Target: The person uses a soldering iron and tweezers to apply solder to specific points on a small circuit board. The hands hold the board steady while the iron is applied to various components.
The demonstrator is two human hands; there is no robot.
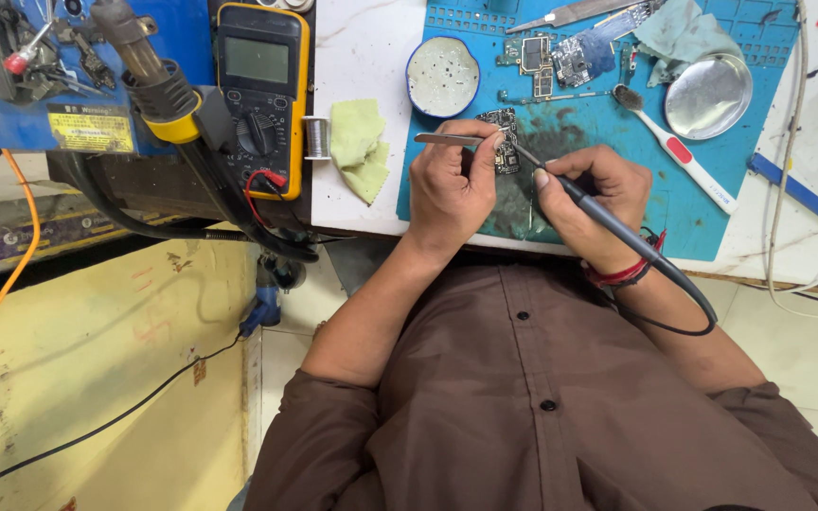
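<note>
**Asha:** Tweezers first: what grips them?

**Ben:** Slim steel tweezers (447,139) lie pinched in the left hand (452,194), fingers curled tight round them, tips pointing toward the small dark circuit board (504,142) just past the knuckles. The right hand (598,203) is closed pen-fashion on a black soldering iron with a trailing cord (617,227), its tip meeting the board between the two hands.

**Asha:** How would that board handle?

**Ben:** Light, thin, stiff and brittle, I'd judge, with tiny parts that would lift easily. Best held by its bare edges, or steadied flat by the tweezers, not across the face.

**Asha:** And under it?

**Ben:** A teal rubbery work mat (702,227), stained dark beneath the hands, on a white bench top (362,57). Beyond the fingers sit more bare circuit boards (556,57), a round blue-rimmed tin (442,76) and a shiny steel dish (709,95); a white and red toothbrush (679,151) lies past the right hand. Left of the left hand are a folded green cloth (360,147), a solder spool (316,138) and a yellow multimeter (259,95). Pale floor tiles (816,350) show below.
</note>
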